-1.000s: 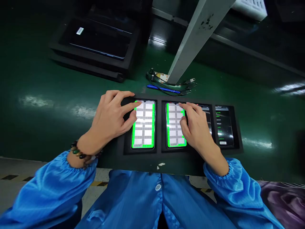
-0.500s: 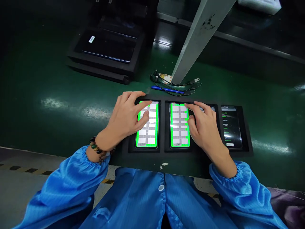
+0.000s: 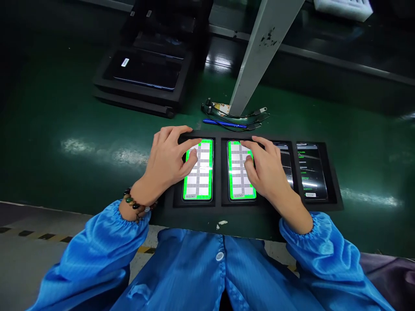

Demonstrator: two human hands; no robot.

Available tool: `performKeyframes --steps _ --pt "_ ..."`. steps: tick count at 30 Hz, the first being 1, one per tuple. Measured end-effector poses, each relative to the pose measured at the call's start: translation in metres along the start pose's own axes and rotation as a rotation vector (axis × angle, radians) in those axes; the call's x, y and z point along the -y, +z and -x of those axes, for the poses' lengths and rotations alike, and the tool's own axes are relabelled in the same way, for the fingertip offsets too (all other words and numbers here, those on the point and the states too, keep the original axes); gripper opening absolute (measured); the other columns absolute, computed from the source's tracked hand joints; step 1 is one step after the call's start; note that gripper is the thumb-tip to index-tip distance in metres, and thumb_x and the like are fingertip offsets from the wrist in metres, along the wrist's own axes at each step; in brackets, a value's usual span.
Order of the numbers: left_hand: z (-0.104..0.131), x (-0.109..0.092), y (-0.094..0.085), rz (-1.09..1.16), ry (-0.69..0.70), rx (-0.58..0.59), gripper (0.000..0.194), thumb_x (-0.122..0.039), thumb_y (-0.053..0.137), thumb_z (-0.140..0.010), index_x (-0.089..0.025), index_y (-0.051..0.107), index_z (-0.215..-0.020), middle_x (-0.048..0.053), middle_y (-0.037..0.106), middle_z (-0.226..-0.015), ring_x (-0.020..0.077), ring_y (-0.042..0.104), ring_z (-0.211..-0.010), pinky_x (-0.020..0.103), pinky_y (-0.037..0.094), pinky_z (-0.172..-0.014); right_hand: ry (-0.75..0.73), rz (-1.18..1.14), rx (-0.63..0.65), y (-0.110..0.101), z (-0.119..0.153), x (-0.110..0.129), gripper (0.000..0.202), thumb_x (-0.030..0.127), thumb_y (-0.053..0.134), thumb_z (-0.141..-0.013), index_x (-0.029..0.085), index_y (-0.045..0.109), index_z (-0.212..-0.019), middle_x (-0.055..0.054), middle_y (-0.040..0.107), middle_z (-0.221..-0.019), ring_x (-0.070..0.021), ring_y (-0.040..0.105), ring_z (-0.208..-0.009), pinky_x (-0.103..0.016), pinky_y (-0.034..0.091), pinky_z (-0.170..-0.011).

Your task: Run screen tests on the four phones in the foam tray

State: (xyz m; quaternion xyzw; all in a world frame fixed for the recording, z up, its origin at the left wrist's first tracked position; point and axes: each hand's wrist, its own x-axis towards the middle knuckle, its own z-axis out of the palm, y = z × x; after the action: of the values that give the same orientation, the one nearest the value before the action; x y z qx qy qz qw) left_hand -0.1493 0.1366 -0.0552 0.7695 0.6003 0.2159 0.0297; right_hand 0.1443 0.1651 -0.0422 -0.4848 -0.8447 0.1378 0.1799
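A black foam tray (image 3: 218, 172) holds phones side by side. The leftmost phone (image 3: 203, 172) shows a white grid with green borders; my left hand (image 3: 168, 157) is over its upper left part, index fingertip at the top of the screen, fingers apart. On the second phone (image 3: 238, 172), with a similar grid, the index fingertip of my right hand (image 3: 269, 166) is near the top edge, fingers spread. Partly behind my right hand is a dark-screened phone (image 3: 286, 160). The rightmost phone (image 3: 311, 172) shows green and white text lines on black.
Black cables (image 3: 233, 116) and a blue pen (image 3: 223, 124) lie beyond the tray, beside the foot of a grey metal post (image 3: 256, 56). Stacked black trays (image 3: 136, 93) with dark phones stand at the upper left. A white foam block (image 3: 343, 8) is at the top right.
My right hand has moved left over the second phone, along its top. My left index fingertip has shifted slightly on the first phone. Green now fills more of the first phone's top middle.
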Motion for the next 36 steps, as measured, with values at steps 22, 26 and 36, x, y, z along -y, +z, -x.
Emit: performKeyframes --steps 22,26,36 --pt "0.018 0.007 -0.006 0.069 0.148 0.024 0.036 -0.028 0.06 -0.101 -0.025 0.083 -0.128 0.015 0.068 -0.144 0.0377 0.057 -0.127 0.059 0.05 -0.105 -0.115 -0.049 0.067 -0.007 0.018 -0.013 0.046 0.017 0.042 -0.108 0.023 0.062 -0.149 -0.014 0.074 -0.144 -0.0351 0.052 -0.154 -0.06 0.037 -0.123" --pt "0.031 0.009 -0.01 0.086 0.188 0.049 0.038 -0.03 0.06 -0.1 -0.026 0.083 -0.13 0.016 0.068 -0.145 0.0381 0.058 -0.126 0.061 0.05 -0.105 -0.142 -0.054 0.092 -0.009 0.031 -0.011 0.049 0.014 0.045 -0.106 0.026 0.059 -0.152 -0.011 0.075 -0.144 -0.0352 0.053 -0.152 -0.06 0.037 -0.121" --pt "0.063 0.004 -0.023 0.16 0.325 0.11 0.035 -0.027 0.064 -0.096 -0.029 0.083 -0.126 0.012 0.071 -0.143 0.0359 0.061 -0.127 0.058 0.048 -0.106 -0.237 -0.066 0.123 -0.019 0.074 -0.004 0.057 0.006 0.051 -0.099 0.028 0.056 -0.151 -0.005 0.079 -0.139 -0.0349 0.058 -0.147 -0.059 0.041 -0.118"
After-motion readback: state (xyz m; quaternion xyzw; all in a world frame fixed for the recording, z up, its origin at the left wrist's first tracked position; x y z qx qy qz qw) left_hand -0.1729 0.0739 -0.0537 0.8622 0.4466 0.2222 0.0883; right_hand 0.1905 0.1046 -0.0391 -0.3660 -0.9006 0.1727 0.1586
